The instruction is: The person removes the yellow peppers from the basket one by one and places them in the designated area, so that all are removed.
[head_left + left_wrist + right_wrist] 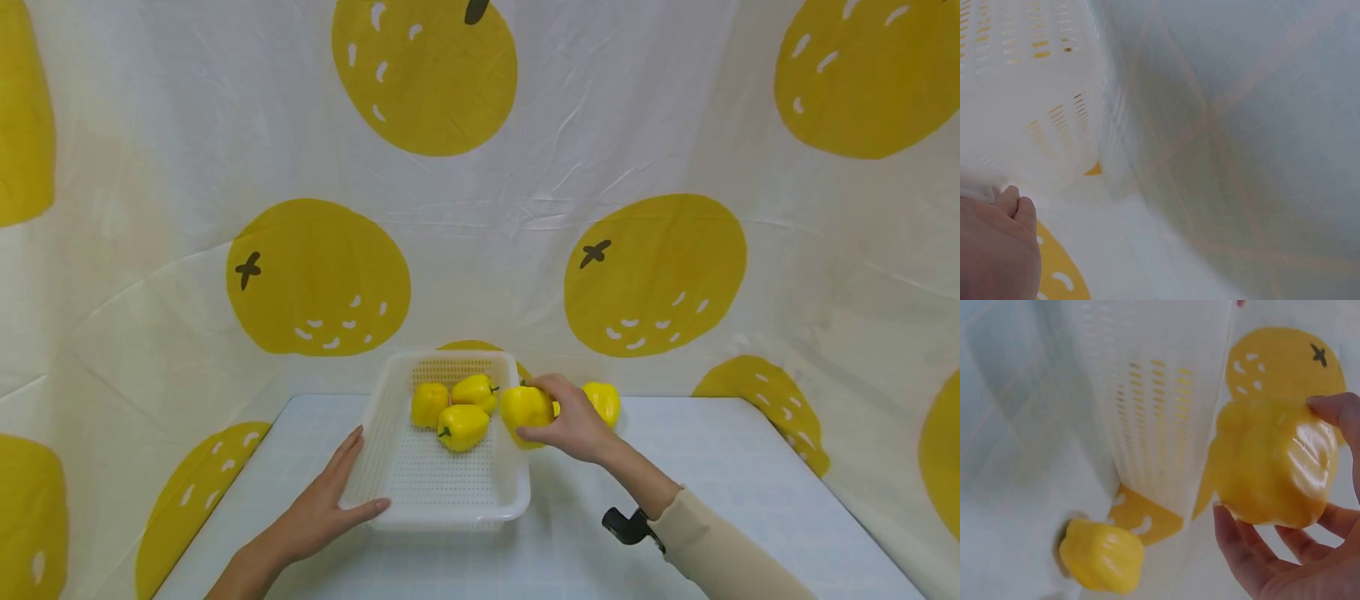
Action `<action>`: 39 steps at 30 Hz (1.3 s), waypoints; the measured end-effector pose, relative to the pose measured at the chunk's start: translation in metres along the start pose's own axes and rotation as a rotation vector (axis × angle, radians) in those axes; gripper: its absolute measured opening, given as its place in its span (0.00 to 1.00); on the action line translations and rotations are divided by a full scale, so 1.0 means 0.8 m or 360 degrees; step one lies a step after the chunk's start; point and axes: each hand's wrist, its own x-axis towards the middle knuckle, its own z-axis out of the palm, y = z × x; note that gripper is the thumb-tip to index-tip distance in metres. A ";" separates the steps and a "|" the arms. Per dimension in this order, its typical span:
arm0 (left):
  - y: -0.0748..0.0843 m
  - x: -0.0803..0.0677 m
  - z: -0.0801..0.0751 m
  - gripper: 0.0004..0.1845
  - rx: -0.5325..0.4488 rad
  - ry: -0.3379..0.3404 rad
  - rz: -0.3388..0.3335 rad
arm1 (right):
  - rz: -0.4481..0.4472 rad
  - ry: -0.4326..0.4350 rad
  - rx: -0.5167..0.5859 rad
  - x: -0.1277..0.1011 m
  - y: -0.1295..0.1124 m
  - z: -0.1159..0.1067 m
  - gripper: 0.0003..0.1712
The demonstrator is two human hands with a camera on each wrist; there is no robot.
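Note:
A white plastic basket with a perforated bottom stands on the table, three yellow bell peppers inside, one of them at the front. My left hand rests against its left side, fingers straight along the edge and thumb over the rim at the near corner. Over the right rim, my right hand grips another yellow bell pepper between thumb and fingers, its stem end up in the head view. Beyond that hand, a further yellow bell pepper lies on the table, partly hidden by the hand.
A pale blue checked cloth covers the table. Behind it hangs a white curtain printed with large yellow fruits. A black device is worn at the right wrist, beside the beige sleeve.

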 end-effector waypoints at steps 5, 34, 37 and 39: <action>0.001 0.000 -0.001 0.63 -0.0005 0.0002 -0.0003 | 0.0041 0.0025 -0.0074 -0.008 0.022 -0.012 0.36; -0.001 -0.001 0.001 0.63 -0.0013 0.0000 -0.0004 | 0.0327 0.0143 -0.0267 -0.038 0.123 -0.110 0.43; 0.000 -0.001 0.001 0.63 -0.0011 0.0003 -0.0002 | 0.0388 0.0144 -0.0256 -0.039 0.134 -0.117 0.45; 0.000 0.000 0.001 0.63 -0.0011 0.0004 -0.0005 | 0.0432 0.0142 -0.0242 -0.040 0.141 -0.120 0.46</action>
